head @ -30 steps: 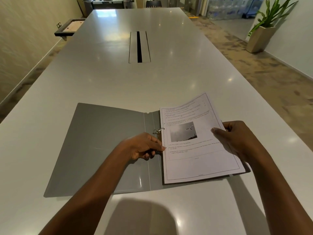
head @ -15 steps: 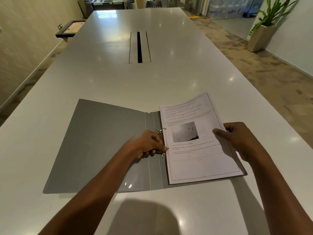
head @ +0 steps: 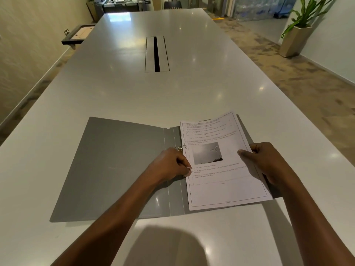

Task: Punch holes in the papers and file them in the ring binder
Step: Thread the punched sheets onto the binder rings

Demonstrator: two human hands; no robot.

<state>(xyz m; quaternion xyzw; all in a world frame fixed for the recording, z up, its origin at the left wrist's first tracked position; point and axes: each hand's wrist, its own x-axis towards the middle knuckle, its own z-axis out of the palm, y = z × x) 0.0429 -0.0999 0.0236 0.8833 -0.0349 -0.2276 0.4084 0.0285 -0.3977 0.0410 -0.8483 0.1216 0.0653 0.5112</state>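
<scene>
The left hand (head: 169, 166), fingers curled, pinches the left edge of the papers (head: 221, 187) by the metal rings (head: 181, 147), the right hand (head: 263, 164) grips their right edge, and they lie on the right half of the open grey ring binder (head: 115, 166), flat on the tabletop (head: 134, 93).

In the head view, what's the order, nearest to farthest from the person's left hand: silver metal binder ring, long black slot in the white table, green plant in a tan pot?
1. Silver metal binder ring: just beyond the left hand, at its knuckles.
2. Long black slot: ahead, mid-table.
3. Green plant in a tan pot: far right, on the floor.
</scene>
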